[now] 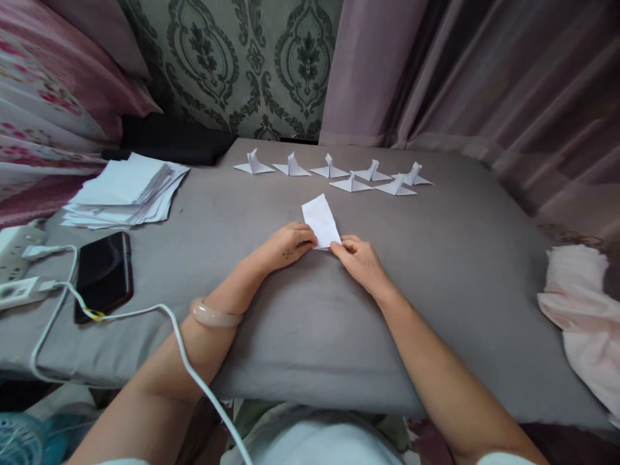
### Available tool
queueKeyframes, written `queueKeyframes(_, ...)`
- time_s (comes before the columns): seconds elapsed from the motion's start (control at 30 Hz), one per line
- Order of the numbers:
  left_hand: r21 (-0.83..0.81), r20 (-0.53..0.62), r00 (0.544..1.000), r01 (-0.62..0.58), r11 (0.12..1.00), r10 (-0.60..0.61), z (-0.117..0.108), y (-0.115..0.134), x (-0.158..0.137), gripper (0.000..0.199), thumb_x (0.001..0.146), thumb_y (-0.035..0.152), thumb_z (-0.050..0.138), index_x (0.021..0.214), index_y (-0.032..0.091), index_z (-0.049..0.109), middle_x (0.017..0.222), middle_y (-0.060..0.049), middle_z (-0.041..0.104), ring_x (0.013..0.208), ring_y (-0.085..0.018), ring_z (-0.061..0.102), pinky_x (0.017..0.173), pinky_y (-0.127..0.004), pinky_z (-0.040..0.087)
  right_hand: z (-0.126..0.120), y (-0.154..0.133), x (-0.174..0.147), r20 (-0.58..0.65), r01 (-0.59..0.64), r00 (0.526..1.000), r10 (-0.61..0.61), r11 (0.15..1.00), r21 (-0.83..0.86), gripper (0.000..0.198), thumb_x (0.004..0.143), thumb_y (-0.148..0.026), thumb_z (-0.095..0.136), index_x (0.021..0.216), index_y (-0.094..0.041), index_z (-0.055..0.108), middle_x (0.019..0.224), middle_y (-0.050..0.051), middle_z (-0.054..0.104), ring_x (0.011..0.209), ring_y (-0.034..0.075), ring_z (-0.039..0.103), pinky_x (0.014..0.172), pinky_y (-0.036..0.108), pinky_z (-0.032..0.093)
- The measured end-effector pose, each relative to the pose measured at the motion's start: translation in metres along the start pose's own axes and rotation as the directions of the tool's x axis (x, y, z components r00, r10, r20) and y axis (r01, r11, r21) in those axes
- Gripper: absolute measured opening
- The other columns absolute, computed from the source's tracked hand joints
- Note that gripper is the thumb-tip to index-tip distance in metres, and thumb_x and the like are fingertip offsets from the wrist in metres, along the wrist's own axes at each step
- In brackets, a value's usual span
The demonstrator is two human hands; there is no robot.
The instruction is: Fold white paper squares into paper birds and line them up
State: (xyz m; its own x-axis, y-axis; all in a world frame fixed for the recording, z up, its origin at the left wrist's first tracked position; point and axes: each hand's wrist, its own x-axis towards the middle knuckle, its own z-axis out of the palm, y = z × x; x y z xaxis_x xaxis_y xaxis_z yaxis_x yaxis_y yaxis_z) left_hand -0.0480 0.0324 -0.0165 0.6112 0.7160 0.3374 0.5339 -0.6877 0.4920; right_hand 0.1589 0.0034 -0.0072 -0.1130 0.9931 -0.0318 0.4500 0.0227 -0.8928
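A grey cushioned surface [436, 271] sits before patterned wallpaper [252, 58] and curtains [460, 71]. Left hand [283, 248] and right hand [361, 261] pinch a folded white paper [320, 219], fingertips closed on its lower edge.

Folded paper sheet [320, 219] lay mid-table [436, 271], near edge pinned between both hands: left hand [285, 247] at its left corner, right hand [361, 260] at its right, fingertips touching it. Behind the sheet, toward the far edge: a row of folded paper figures [334, 172], seven, two of them set slightly forward of the rest. Paper stack [126, 190] sat at far left of the table. In front of the stack: a phone [103, 274], flat, with a cable [179, 342] running from its near end across the left forearm. Power strip [17, 258] left of the phone. Cloth bundle [581, 310] at the right edge.
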Motion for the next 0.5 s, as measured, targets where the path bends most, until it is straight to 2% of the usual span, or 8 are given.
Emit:
queueKeyframes(0.07, 0.025, -0.001, 1.000, -0.012, 1.000, 0.012, 0.001, 0.000, 0.000, 0.019, 0.092, 0.017, 0.050, 0.091, 0.016, 0.069, 0.093, -0.008, 0.069, 0.089, -0.018, 0.061, 0.082, -0.030, 0.048, 0.000, -0.001, 0.000, -0.036, -0.003, 0.999, 0.003, 1.000, -0.020, 0.034, 0.083, -0.043, 0.058, 0.062, -0.018, 0.068, 0.100, 0.008, 0.068, 0.089, 0.020, 0.065, 0.083, 0.033, 0.046)
queueKeyframes(0.13, 0.049, -0.006, 1.000, -0.017, 0.999, 0.017, 0.001, 0.001, 0.000, 0.019, 0.093, 0.017, 0.050, 0.091, 0.016, 0.069, 0.093, -0.008, 0.069, 0.089, -0.018, 0.061, 0.082, -0.030, 0.048, 0.001, 0.000, 0.000, -0.067, 0.020, 0.997, -0.024, 0.998, -0.061, 0.036, 0.084, -0.043, 0.057, 0.059, -0.019, 0.065, 0.096, 0.009, 0.069, 0.086, 0.019, 0.065, 0.082, 0.033, 0.046)
queueKeyframes(0.3, 0.085, 0.014, 1.000, -0.005, 0.996, 0.004, -0.001, 0.005, -0.001, 0.022, 0.094, 0.018, 0.048, 0.093, 0.017, 0.071, 0.094, -0.008, 0.068, 0.089, -0.018, 0.061, 0.080, -0.029, 0.048, 0.005, 0.005, 0.000, -0.165, 0.045, 0.983, -0.084, 0.973, -0.228, 0.026, 0.082, -0.031, 0.058, 0.059, -0.019, 0.060, 0.094, 0.008, 0.067, 0.077, 0.018, 0.062, 0.078, 0.034, 0.047)
queueKeyframes(0.5, 0.154, 0.085, 0.996, -0.033, 0.987, 0.020, -0.006, 0.009, -0.002, 0.030, 0.097, 0.019, 0.042, 0.100, 0.018, 0.072, 0.091, -0.007, 0.065, 0.086, -0.018, 0.058, 0.077, -0.028, 0.046, 0.005, 0.013, -0.003, -0.212, 0.105, 0.959, -0.189, 0.930, -0.353, 0.021, 0.082, -0.031, 0.059, 0.063, -0.021, 0.058, 0.097, 0.010, 0.062, 0.089, 0.022, 0.063, 0.083, 0.038, 0.048)
